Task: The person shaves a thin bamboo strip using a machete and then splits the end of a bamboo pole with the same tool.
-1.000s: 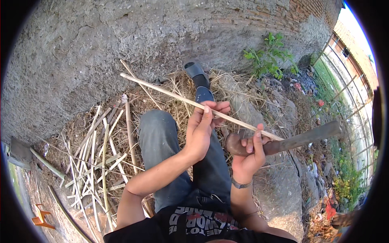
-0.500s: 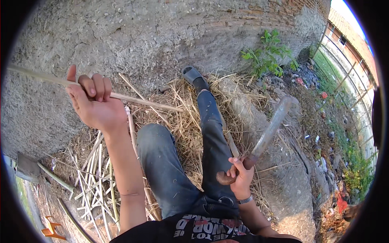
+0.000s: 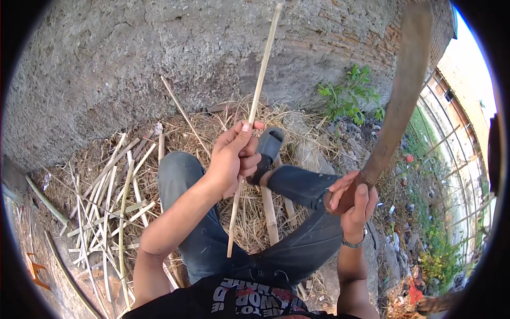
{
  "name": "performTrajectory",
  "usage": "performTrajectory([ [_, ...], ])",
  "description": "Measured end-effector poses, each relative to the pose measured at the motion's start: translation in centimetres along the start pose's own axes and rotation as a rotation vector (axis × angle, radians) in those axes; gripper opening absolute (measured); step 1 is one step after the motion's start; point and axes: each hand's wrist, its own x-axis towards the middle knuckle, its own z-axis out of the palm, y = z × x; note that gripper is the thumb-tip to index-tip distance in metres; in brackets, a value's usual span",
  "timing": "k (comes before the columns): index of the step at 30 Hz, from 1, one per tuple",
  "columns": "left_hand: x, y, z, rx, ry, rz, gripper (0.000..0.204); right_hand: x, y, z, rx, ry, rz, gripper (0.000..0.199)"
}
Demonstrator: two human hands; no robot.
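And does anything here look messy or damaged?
Yes: at left, pale strips lie in a crisscross jumble rather than a neat stack, and the wall looks worn, brick showing at upper right.

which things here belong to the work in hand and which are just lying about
In use:
machete, in the right grip
thin wooden strip, in the left grip
piled strips at left, probably

Just there:
dry straw
red scrap, lower right
leafy plant, growing by the wall

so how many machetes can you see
1: the machete, held in the right hand with its blade pointing up. Any under the pile of wooden strips would be hidden.
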Motion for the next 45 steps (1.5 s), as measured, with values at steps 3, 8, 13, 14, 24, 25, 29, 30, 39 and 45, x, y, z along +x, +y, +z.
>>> performTrajectory([
  [3, -1.2, -0.9, -0.5, -0.013, 0.001, -0.085, 0.027, 3.3, -1.9, 2.1, -0.195, -0.139, 0.167, 0.028],
  [8, -3.3, -3.7, -0.7, -0.113, 0.023, -0.252, 0.024, 5.7, 1.1, 3.1, -0.649, -0.503, 0.266, 0.033],
  [13, -4.7, -7.4, -2.9, -0.185, 0.211, -0.299, 0.028, 5.0, 7.1, 4.2, -0.842, -0.740, 0.068, 0.047],
  [14, -5.0, -8.1, -3.5, -0.198, 0.236, -0.304, 0.028, 5.0, 8.1, 4.6, -0.890, -0.771, 0.009, 0.050],
  [24, -6.0, -11.5, -4.8, -0.086, 0.342, -0.200, 0.022, 7.3, 14.6, 5.3, -1.079, -0.899, -0.371, 0.060],
  [25, -5.7, -11.3, -4.6, -0.086, 0.341, -0.204, 0.022, 7.4, 15.0, 5.3, -1.075, -0.882, -0.412, 0.059],
  [29, -5.6, -11.4, -4.6, -0.098, 0.321, -0.203, 0.022, 9.2, 15.6, 5.5, -1.156, -0.779, -0.426, 0.058],
  [30, -5.7, -11.5, -4.7, -0.075, 0.305, -0.201, 0.022, 9.2, 15.8, 5.7, -1.156, -0.779, -0.423, 0.058],
  [39, -6.1, -10.9, -6.2, 0.008, 0.272, -0.231, 0.022, 10.5, 17.8, 5.1, -1.147, -0.797, -0.371, 0.057],
  [45, -3.8, -10.4, -8.0, 0.015, 0.350, -0.271, 0.020, 10.2, 19.4, 7.5, -1.157, -0.797, -0.210, 0.058],
])
